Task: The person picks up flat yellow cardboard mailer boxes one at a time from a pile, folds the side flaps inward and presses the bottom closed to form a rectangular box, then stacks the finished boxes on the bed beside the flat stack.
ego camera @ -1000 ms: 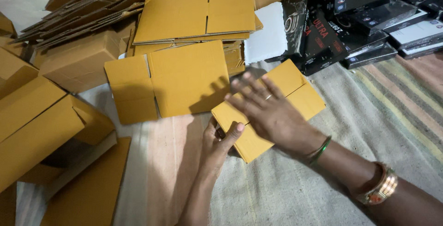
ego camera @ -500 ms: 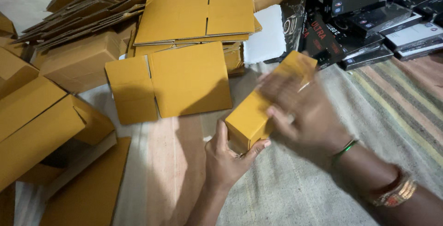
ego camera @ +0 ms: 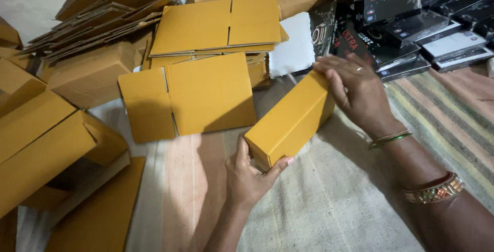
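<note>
I hold a small yellow-brown cardboard box [ego camera: 290, 119], now squared up into a long open-ended shape, between both hands. My left hand [ego camera: 250, 176] cups its near end from below, thumb on one side and fingers on the other. My right hand [ego camera: 355, 90], with bangles at the wrist, presses against its far end. The box lies tilted over a striped woven mat [ego camera: 355, 200].
A flat unfolded carton [ego camera: 190, 97] lies just left of the box, with a stack of flat cartons [ego camera: 218, 25] behind it. Assembled brown boxes [ego camera: 46, 144] crowd the left side. Black product boxes [ego camera: 411, 20] are piled at the back right.
The flat carton under my right hand has been opened into a box shape. My right hand slid to its far end and my left hand took hold of its near end.
</note>
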Available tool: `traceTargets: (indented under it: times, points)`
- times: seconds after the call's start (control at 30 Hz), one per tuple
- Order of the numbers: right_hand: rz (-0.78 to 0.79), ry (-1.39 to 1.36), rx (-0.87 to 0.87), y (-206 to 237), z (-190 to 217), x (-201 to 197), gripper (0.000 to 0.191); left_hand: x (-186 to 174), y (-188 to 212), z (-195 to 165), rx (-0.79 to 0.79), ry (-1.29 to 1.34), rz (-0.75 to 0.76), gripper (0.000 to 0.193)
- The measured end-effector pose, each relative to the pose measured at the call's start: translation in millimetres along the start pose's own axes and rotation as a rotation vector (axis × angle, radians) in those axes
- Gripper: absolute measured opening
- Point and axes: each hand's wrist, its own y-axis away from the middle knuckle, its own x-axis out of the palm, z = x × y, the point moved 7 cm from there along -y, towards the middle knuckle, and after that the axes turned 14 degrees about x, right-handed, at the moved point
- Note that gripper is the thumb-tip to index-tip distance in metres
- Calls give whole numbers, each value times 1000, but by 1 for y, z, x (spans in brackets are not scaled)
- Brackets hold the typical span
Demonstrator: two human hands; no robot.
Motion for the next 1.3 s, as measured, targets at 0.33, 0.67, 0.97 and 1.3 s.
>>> traceTargets:
  times: [0.33,0.67,0.97,1.3]
  points:
    - [330,12,-157,45,91,4,29,6,7,-20,442,-274,225,71]
    - [513,504,185,26,37,13,45,10,6,-18,405,-312,276,67]
    - [601,71,716,22,-59,13,44,9,5,-3,388,-381,251,60]
    - [874,-558,1074,38,-95,56,73,-5,3,-20,627,-478,157,35]
